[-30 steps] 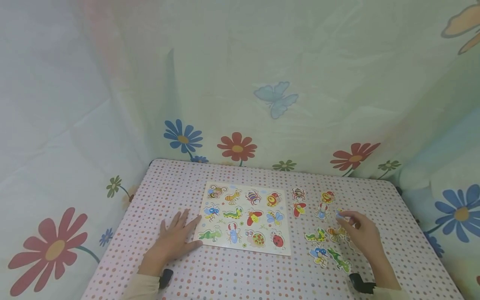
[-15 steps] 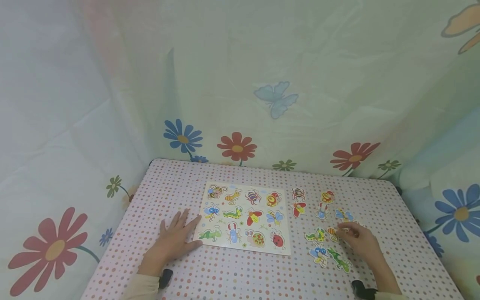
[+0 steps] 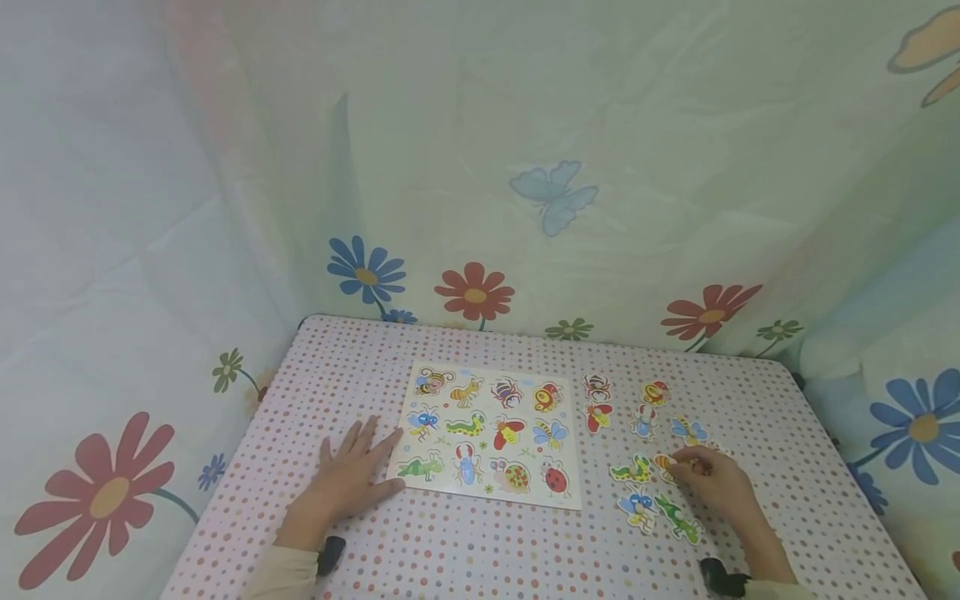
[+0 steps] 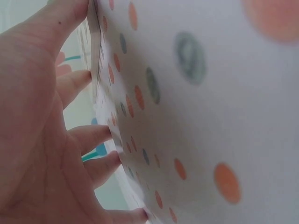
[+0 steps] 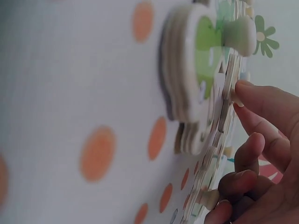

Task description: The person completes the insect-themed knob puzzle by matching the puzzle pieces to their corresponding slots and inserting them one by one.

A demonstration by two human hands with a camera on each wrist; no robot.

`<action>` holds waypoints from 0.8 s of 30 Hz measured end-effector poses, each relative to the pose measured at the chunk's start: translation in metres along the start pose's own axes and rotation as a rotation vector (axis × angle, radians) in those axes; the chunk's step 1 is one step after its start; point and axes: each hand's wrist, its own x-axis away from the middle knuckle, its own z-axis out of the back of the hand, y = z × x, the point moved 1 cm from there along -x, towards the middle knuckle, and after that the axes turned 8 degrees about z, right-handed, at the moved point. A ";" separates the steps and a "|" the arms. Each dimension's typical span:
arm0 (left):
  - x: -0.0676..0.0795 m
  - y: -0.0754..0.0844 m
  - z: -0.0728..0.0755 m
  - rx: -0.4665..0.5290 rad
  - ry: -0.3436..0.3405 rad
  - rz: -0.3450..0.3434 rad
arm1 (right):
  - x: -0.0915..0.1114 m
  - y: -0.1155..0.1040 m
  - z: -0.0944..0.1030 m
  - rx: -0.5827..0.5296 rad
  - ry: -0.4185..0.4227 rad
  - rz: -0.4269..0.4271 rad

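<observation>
My left hand (image 3: 347, 477) lies flat with spread fingers at the left edge of the insect puzzle board (image 3: 483, 408); its thumb and a fingertip touch that edge. In the left wrist view its fingertips (image 4: 84, 81) reach the board's side and the cloth. On the right, my right hand (image 3: 722, 487) pinches an orange striped insect puzzle piece (image 3: 663, 463) by its small knob (image 5: 237, 99) between thumb and forefinger, other fingers curled. The hand covers part of that piece. Just nearer lies a green grasshopper piece (image 3: 678, 518), its knob (image 5: 243, 36) upright.
Around the right hand lie a caterpillar piece (image 3: 632, 469), a blue mosquito-like piece (image 3: 637, 510), a blue-winged piece (image 3: 687, 429), a stag beetle piece (image 3: 643, 421), a red-winged piece (image 3: 598, 417) and a spider piece (image 3: 597, 387). A dotted cloth (image 3: 480, 550) covers the table; curtains (image 3: 465, 125) stand behind.
My right hand has let go of the blue-winged piece, moved nearer and slightly left, and now pinches the orange striped piece. The left hand stays in place.
</observation>
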 end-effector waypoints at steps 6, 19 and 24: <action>-0.001 -0.001 0.000 0.005 0.000 -0.002 | -0.002 0.001 -0.001 0.014 -0.005 0.017; -0.002 -0.002 -0.003 0.014 -0.008 0.005 | -0.001 -0.005 0.000 0.011 -0.001 0.001; -0.002 -0.003 -0.004 0.014 0.001 -0.002 | -0.001 -0.002 -0.002 0.013 0.009 -0.001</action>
